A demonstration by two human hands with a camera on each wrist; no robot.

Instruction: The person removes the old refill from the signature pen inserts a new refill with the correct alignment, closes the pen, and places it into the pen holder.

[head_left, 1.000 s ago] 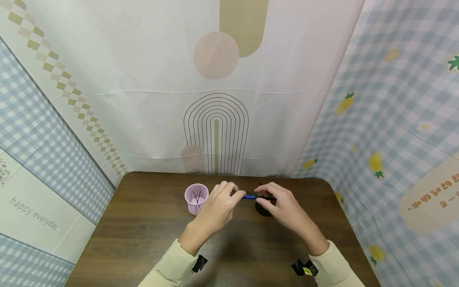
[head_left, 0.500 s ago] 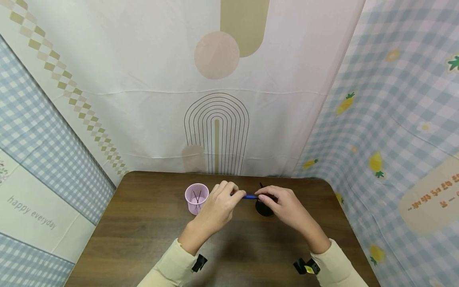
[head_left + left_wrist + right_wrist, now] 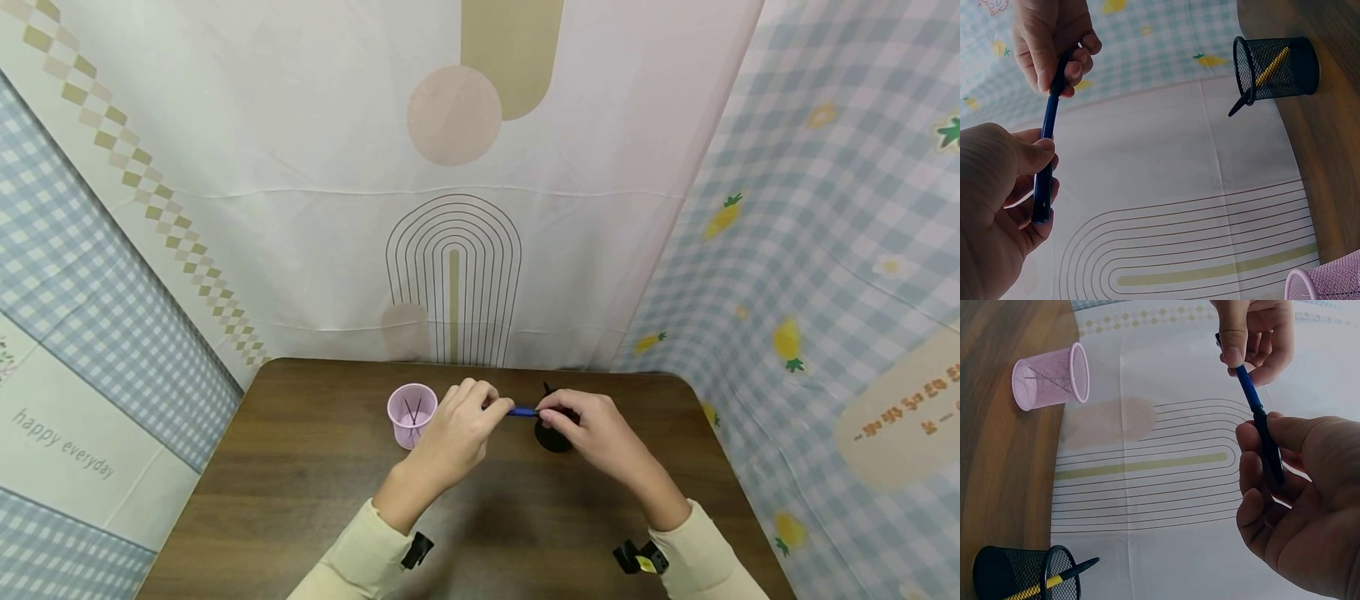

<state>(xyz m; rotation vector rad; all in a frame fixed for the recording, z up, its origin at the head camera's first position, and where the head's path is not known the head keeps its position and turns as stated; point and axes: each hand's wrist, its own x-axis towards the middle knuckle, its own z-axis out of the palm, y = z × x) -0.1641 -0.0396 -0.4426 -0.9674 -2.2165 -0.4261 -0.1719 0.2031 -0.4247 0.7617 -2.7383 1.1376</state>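
Above the table, both hands hold one blue pen (image 3: 522, 412) with a dark right-hand part. My left hand (image 3: 461, 429) grips its blue end between thumb and fingers, as the left wrist view shows. The dark part (image 3: 1267, 444) is pinched by my right hand (image 3: 592, 425), thumb against curled fingers. Behind and below the right hand, partly covered by it, stands a black mesh pen holder (image 3: 1304, 67). A yellow and black pen (image 3: 1272, 67) leans in that holder, its black end sticking out past the rim.
A pink mesh pen holder (image 3: 403, 427) stands left of my left hand, with thin dark crossing lines (image 3: 1047, 377) visible inside. The brown wooden table (image 3: 300, 467) ends at a wall of printed cloth (image 3: 330, 267). Checked cloth (image 3: 750, 333) hangs at the right.
My right fingers have closed in around the dark part of the pen, covering more of it, and the hand has lowered slightly. The left hand stays in place.
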